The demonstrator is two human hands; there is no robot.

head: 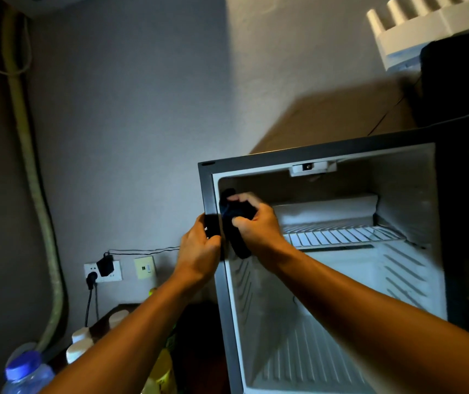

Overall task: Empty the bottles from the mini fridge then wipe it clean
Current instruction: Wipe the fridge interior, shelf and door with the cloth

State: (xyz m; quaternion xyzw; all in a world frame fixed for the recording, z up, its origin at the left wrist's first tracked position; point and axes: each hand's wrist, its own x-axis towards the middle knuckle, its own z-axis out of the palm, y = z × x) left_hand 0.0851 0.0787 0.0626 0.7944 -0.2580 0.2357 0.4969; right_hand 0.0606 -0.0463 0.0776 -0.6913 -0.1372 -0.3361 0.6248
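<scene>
— Where's your cloth?
— Your right hand (256,223) grips the dark cloth (234,223) against the mini fridge's (341,150) inner left wall.
— Your left hand (199,248)?
— Gripping the fridge's left edge; bottles (27,373) stand left of it.

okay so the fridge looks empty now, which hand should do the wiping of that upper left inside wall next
Right. The right hand already grips the dark cloth against the upper left inside wall of the mini fridge. The left hand holds the fridge's front edge, probably steadying it, and has no cloth.
</scene>
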